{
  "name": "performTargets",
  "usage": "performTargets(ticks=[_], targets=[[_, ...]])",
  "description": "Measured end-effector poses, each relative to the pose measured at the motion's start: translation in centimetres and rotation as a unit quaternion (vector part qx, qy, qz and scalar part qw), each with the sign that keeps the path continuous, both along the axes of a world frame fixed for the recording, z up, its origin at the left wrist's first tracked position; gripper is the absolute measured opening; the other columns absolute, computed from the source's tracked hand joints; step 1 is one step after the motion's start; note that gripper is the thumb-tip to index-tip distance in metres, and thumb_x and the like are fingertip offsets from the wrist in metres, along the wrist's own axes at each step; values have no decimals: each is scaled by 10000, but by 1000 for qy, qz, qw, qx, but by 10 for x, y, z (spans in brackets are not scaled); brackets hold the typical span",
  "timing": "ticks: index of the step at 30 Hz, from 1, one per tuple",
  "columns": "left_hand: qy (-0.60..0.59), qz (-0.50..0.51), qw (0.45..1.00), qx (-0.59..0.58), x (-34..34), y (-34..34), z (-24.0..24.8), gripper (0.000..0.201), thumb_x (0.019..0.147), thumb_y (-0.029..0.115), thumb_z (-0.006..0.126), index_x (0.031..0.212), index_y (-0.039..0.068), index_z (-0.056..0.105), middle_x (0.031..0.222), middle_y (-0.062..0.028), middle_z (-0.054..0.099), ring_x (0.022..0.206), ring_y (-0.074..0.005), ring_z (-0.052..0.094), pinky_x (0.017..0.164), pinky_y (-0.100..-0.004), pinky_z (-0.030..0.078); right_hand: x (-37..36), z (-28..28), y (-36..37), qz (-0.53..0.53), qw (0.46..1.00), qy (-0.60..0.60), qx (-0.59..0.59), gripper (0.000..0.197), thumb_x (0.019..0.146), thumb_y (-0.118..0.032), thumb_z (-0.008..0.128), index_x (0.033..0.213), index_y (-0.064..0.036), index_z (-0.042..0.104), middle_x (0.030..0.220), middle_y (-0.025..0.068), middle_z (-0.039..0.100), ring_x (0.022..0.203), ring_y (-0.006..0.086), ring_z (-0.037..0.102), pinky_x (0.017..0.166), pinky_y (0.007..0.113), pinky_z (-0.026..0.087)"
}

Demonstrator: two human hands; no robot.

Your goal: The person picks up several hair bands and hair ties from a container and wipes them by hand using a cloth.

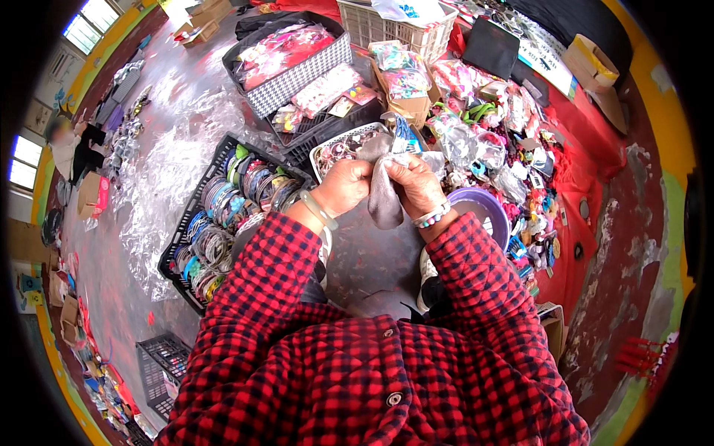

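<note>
My left hand (343, 186) and my right hand (418, 187) meet in front of my chest, fingers closed on a soft grey cloth band (384, 199). One end of it hangs in a rounded loop between the hands; another part sticks up above my left fingers. Thumbs and fingertips pinch it near the top, and the exact grip is partly hidden. Just beyond the hands sits a white basket (318, 165) of small hair accessories. A bundle with blue and white strands (402, 135) shows behind my right fingers.
On the left stands a black crate (172, 256) of coiled hair bands. A purple basin (497, 199) is by my right wrist, beside a heap of accessories (532, 160) on red cloth. Farther off are a patterned bin (301, 74), a cardboard box (413, 108) and a person (67, 149).
</note>
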State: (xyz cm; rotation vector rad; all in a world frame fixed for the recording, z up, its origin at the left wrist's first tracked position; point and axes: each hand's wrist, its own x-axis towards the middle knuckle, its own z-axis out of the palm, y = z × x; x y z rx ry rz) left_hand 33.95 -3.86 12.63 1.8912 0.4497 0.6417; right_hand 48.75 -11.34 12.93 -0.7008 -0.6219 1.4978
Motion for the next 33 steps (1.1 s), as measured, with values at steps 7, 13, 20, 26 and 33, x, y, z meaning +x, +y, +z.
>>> performTargets(ticks=[7,13,20,26,33], targets=[[26,-27,990,137,2,0,5,107,709,21,578,800,33,633,741,-121,612,693,-250,598,639,-315,466,16,16,-1,-24,992,124,12,265,832,-207,574,1010,-13,545,938,84,596,858,193,571,792,339,463],[10,-57,955,292,3,7,6,126,675,48,552,787,34,609,705,-121,564,684,-313,537,631,-379,437,25,7,6,-35,985,171,-13,297,845,-245,555,1043,-25,525,971,108,586,893,236,562,817,383,454],[81,73,984,140,9,-11,13,164,716,86,561,859,21,610,767,-145,608,727,-302,589,654,-364,461,10,0,5,-35,988,149,9,250,841,-191,562,1033,-32,540,970,72,593,888,181,562,821,331,444],[39,64,997,10,7,-7,-6,128,722,31,565,840,17,615,768,-142,621,706,-256,616,648,-326,473,5,5,2,-15,996,89,9,253,862,-196,526,1049,-26,531,964,72,591,881,177,560,814,327,442],[-3,-33,969,245,5,-1,1,64,670,33,582,732,18,585,747,-104,564,743,-277,543,671,-346,451,22,20,4,-91,984,150,-18,237,890,-223,470,1025,-31,508,936,86,581,831,212,570,761,355,478]])
